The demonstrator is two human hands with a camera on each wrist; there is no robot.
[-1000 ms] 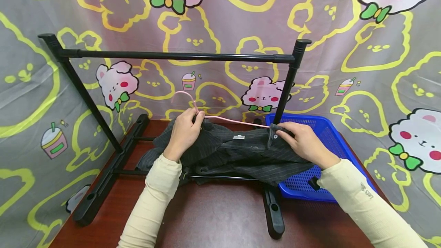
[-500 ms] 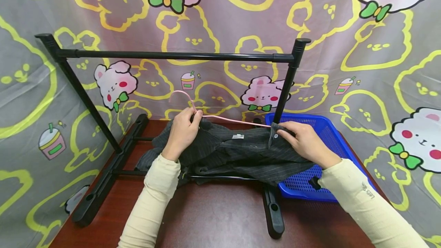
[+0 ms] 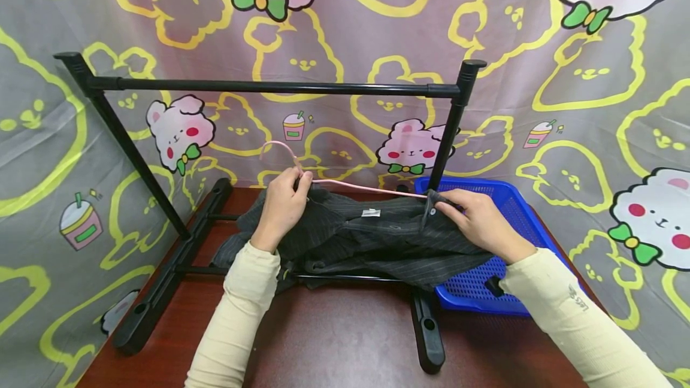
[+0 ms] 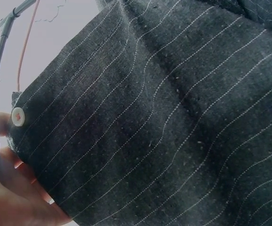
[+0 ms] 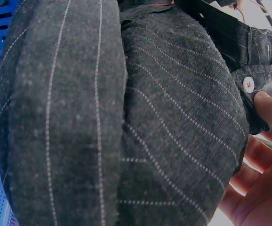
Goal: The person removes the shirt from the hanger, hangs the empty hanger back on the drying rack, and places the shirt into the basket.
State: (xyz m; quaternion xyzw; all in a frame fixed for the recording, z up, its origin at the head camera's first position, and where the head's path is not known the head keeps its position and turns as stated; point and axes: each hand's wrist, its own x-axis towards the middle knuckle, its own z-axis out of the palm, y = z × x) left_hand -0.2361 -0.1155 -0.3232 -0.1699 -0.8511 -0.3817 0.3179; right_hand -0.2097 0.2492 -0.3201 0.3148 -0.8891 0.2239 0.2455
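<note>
A pink clothes hanger runs along the top of a dark pinstriped shirt, its hook standing up at the left. My left hand grips the hanger just below the hook, together with the shirt's edge. In the left wrist view, a white button sits beside that hand's fingers. My right hand pinches the shirt's buttoned upper edge at the hanger's right end. Another button shows by its thumb in the right wrist view. A white label lies inside the neck. The hanger's left arm is hidden.
Behind the shirt stands a black garment rack with a top bar and feet on the brown table. A blue perforated basket is at the right, partly under the shirt and right forearm. A patterned curtain backs the table.
My left hand and the hanger's hook have shifted slightly left. The right hand has kept its pinch on the shirt and hardly moved.
</note>
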